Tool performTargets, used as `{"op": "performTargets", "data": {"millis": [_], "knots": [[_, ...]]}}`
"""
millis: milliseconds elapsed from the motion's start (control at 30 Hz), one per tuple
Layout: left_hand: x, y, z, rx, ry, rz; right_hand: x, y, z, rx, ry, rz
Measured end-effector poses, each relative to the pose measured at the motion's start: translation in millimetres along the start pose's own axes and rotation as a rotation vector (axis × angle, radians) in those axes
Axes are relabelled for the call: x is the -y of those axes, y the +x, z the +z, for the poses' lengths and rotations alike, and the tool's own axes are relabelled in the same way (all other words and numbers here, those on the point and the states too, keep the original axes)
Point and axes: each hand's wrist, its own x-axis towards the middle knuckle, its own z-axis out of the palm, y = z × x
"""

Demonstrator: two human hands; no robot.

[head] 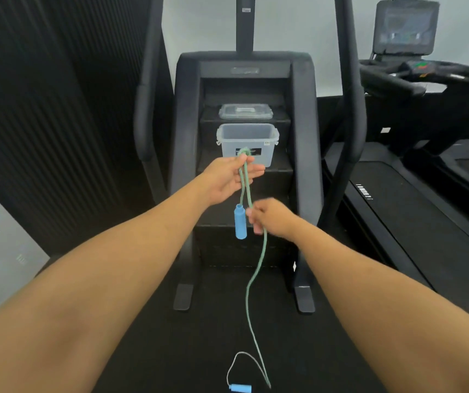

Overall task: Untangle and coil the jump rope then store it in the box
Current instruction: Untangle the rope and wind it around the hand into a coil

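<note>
A soft green jump rope (256, 268) hangs limp. The left hand (229, 178) pinches its folded top; the right hand (271, 219) grips lower down. 1 blue handle (240, 221) dangles, the other handle (240, 388) lies on the floor. It likely weighs little; the handles offer the firmest hold. The open box (247, 144) waits ahead.

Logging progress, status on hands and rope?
Left hand pinching rope loop; right hand gripping rope lower. One handle hanging, other handle on floor. Box open, unobstructed.
</note>
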Motion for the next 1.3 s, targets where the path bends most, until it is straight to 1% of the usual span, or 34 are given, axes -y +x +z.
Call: {"op": "performTargets", "data": {"millis": [33, 100, 133, 200, 233, 267, 333, 367, 400, 433, 467, 533, 600, 667, 733, 767, 800, 833, 867, 933, 1000, 1067, 1133, 1200, 1300], "knots": [[-1, 1, -1, -0.008, -0.007, 0.0, -15, -4, 6, 0.079, -0.103, 0.088], [0, 1, -3, 0.0, 0.031, -0.014, -35, -11, 14, 0.203, -0.209, 0.259], [3, 0, -4, 0.018, 0.068, -0.027, -40, -11, 16, 0.245, -0.271, 0.304], [13, -3, -3, 0.06, 0.135, -0.052, -37, -11, 10, 0.327, -0.389, 0.312], [18, -5, -2, 0.078, 0.163, -0.063, -32, -8, 6, 0.322, -0.345, 0.271], [21, -5, -1, 0.09, 0.188, -0.072, -25, -5, 1, 0.271, -0.181, 0.227], [26, -4, 1, 0.095, 0.22, -0.072, -6, 2, -11, 0.106, 0.293, 0.144], [26, -3, 2, 0.082, 0.228, -0.065, 2, 6, -16, 0.019, 0.481, 0.094], [26, -2, 2, 0.054, 0.231, -0.055, 8, 11, -19, -0.067, 0.568, 0.045], [24, -1, 3, 0.012, 0.231, -0.047, 11, 15, -20, -0.147, 0.566, 0.003], [21, 0, 2, -0.032, 0.232, -0.042, 9, 17, -19, -0.21, 0.498, -0.016], [14, -1, 0, -0.065, 0.244, -0.052, -4, 17, -18, -0.258, 0.291, 0.035], [9, -5, -5, -0.037, 0.276, -0.076, -21, 13, -18, -0.213, 0.069, 0.159], [10, -9, -7, -0.013, 0.372, -0.102, -37, 17, -20, -0.145, -0.097, 0.271], [17, -12, -5, -0.007, 0.433, -0.129, -43, 21, -20, -0.181, -0.167, 0.318], [21, -12, -3, 0.007, 0.422, -0.145, -40, 21, -20, -0.23, -0.146, 0.29], [24, -11, -2, 0.025, 0.4, -0.16, -32, 19, -21, -0.258, -0.078, 0.204], [26, -11, 1, 0.047, 0.388, -0.174, -25, 16, -21, -0.259, 0.032, 0.077], [27, -11, 3, 0.067, 0.392, -0.185, -16, 12, -21, -0.23, 0.133, -0.044], [26, -13, 7, 0.09, 0.401, -0.191, -3, 10, -25, -0.177, 0.257, -0.173], [23, -14, 6, 0.065, 0.391, -0.184, 1, 11, -27, -0.162, 0.312, -0.19], [19, -17, 1, 0.066, 0.382, -0.217, -2, 11, -33, -0.19, 0.285, -0.153], [16, -22, -7, 0.144, 0.328, -0.297, -3, 10, -39, -0.18, 0.266, -0.115], [15, -28, -11, 0.236, 0.224, -0.351, 2, 7, -43, -0.113, 0.311, -0.107], [15, -36, -6, 0.338, 0.092, -0.355, 17, 8, -45, -0.024, 0.503, -0.143]]}}
